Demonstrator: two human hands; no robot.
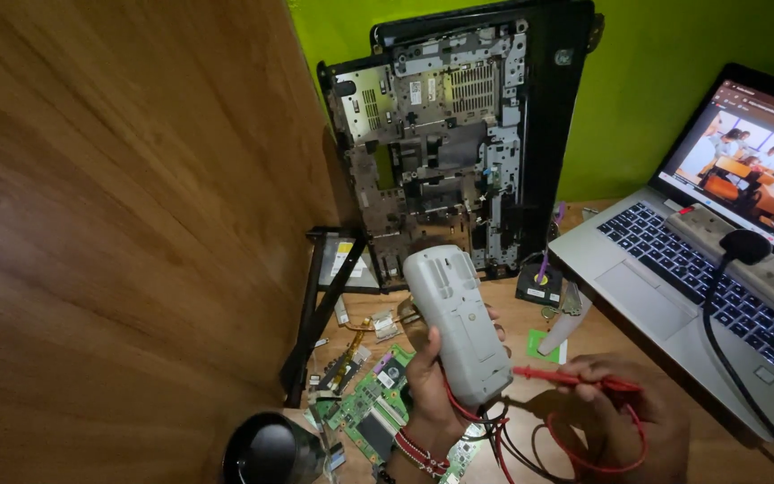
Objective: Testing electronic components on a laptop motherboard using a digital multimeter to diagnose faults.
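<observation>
Green wall [692,54], wooden panel [118,224], desk [602,336].

Small electronics repair bench, prob. set up in a home room.

A stripped laptop chassis [454,134] is propped against a bright green wall [674,81], w/ a wood panel [118,224] at the side. Green circuit boards [374,403], loose small parts & a flat drive [347,260] are scattered over the wooden desk [602,341]. A grey multimeter [457,323] w/ red test leads [575,381] is seen in use. A working laptop [700,269] & a power strip [745,255] are placed alongside.
</observation>
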